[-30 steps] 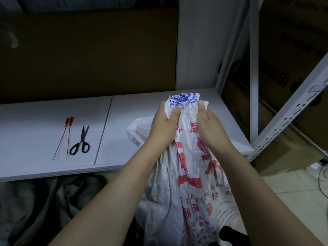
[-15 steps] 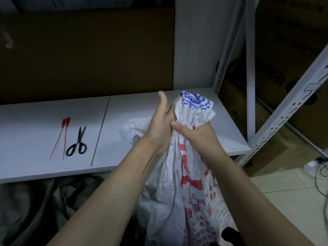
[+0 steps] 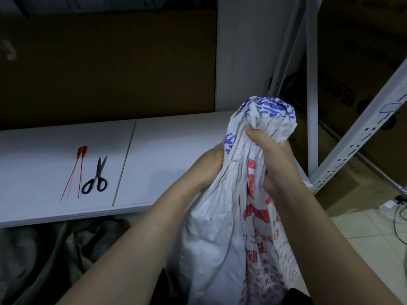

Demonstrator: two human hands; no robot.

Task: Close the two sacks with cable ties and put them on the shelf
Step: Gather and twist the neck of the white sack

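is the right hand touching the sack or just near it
Touching. The head view shows the right hand closed round the gathered neck of the sack, thumb and fingers pressed into the bunched cloth.

Storeroom or small warehouse, probably. Slotted white steel racking upright [image 3: 352, 148], white shelf board [image 3: 167, 150], big printed cardboard cartons [image 3: 363, 69] stacked behind, brown cardboard sheet [image 3: 110, 69] backing the bay, tiled floor [image 3: 361, 230], loose cables [image 3: 397, 213]. Dim lighting.
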